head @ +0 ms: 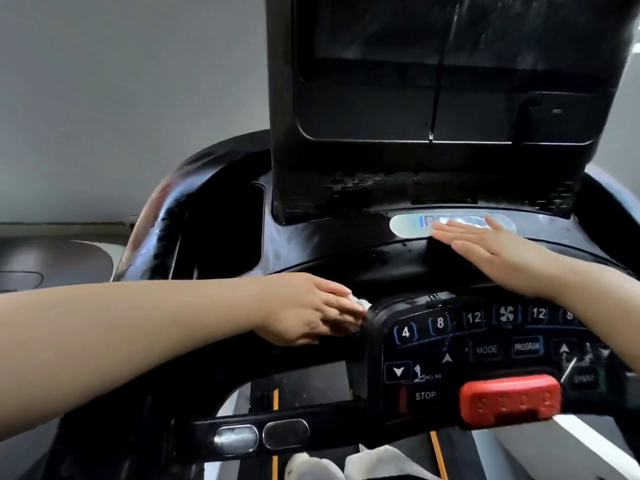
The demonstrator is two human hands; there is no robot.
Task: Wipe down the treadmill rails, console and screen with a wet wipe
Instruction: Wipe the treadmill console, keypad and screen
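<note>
grey wall behind treadmill | left hand (308, 308) pinches wipe (358, 304) against left edge of console (450, 348), scrubbing there | right hand (491, 251) flat, fingers straight, together, on upper deck, likely bracing | screen (450, 29) above, streaked

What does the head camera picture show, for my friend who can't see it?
A person's left hand presses a white wet wipe against the left edge of a black treadmill console. Their right hand rests flat above the buttons, below the dark screen.
</note>
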